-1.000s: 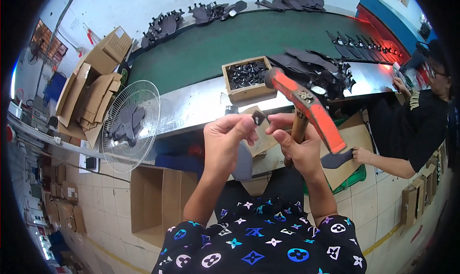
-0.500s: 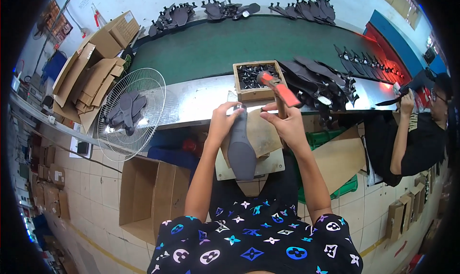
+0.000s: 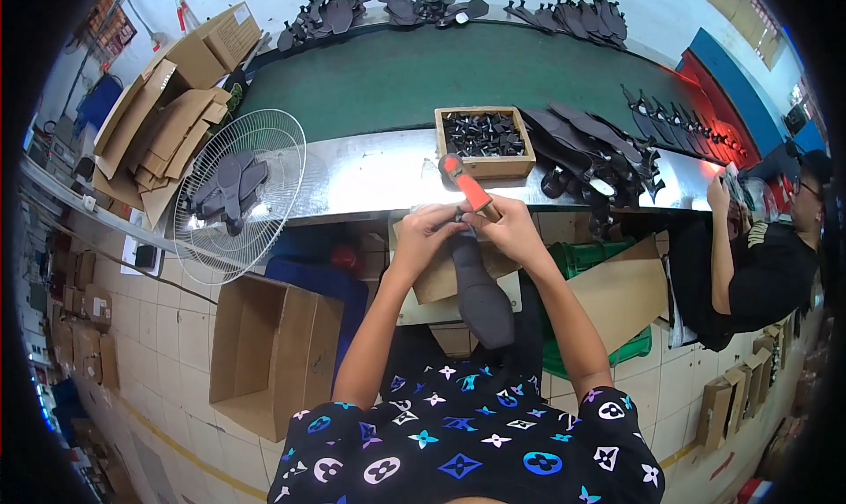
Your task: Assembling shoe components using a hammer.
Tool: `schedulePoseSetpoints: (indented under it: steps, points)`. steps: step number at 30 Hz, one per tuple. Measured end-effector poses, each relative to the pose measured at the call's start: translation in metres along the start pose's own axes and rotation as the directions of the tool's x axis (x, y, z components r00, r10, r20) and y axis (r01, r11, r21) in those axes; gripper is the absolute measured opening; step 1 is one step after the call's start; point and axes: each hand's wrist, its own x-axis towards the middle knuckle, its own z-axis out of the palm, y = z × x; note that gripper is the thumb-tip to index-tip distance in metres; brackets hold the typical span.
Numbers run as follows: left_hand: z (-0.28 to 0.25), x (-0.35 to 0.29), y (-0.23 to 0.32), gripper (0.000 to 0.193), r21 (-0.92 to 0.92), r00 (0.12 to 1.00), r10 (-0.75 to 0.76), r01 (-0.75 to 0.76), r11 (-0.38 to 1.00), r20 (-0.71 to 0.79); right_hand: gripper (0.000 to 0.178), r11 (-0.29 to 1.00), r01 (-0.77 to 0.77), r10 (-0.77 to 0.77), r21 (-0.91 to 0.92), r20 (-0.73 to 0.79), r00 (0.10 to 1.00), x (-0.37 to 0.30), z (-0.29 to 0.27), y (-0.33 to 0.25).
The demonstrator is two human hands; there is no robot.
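left hand (image 3: 426, 240) and right hand (image 3: 511, 231) meeting on a sole (image 3: 481, 300)

a green belt (image 3: 379, 85) is stretching across the back, a metal ledge (image 3: 352, 176) running along its near edge. a co-worker (image 3: 762, 262) in black is sitting at the far right. a carton (image 3: 304, 345) is standing open on the floor, left of the person. a wood tray (image 3: 489, 166) is sitting on the ledge, beyond the hands, with a pile of dark soles (image 3: 586, 143) lying just right of it. the sole in hand is slanting over a brown pad (image 3: 432, 279), wide end toward the person; whether the two are touching, one cannot tell. a hammer (image 3: 471, 193) is leaning with its orange head above the right hand, which is clamping round the handle. the left hand is pinching the sole's thin end, and the fingertips of both hands are coming together there, hiding whatever is between them. in the tray small black bits (image 3: 483, 134) are lying heaped
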Motion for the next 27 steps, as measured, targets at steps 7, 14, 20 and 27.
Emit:
schedulePoseSetpoints:
  steps: [7,14,20,27]
  points:
    - [-0.004,-0.002,0.004,0.026,-0.037,0.998,-0.038,0.04,0.999,0.04,0.018,0.996,0.047,-0.045,-0.081,0.029,0.999,-0.003,0.0,-0.013]
    - [-0.007,-0.001,0.007,0.027,-0.021,0.996,-0.075,0.076,0.997,0.055,0.021,0.924,0.229,-0.264,-0.306,-0.077,0.962,-0.013,0.011,-0.016]
    - [-0.006,-0.001,0.004,0.027,-0.09,0.986,-0.159,0.162,0.983,0.044,0.023,0.939,0.091,-0.126,-0.331,-0.088,0.988,-0.006,0.011,-0.019]
    - [-0.009,0.003,0.001,0.033,-0.062,0.984,-0.147,0.154,0.986,0.098,0.02,0.894,0.274,-0.29,-0.356,0.008,0.957,-0.013,0.011,-0.019]
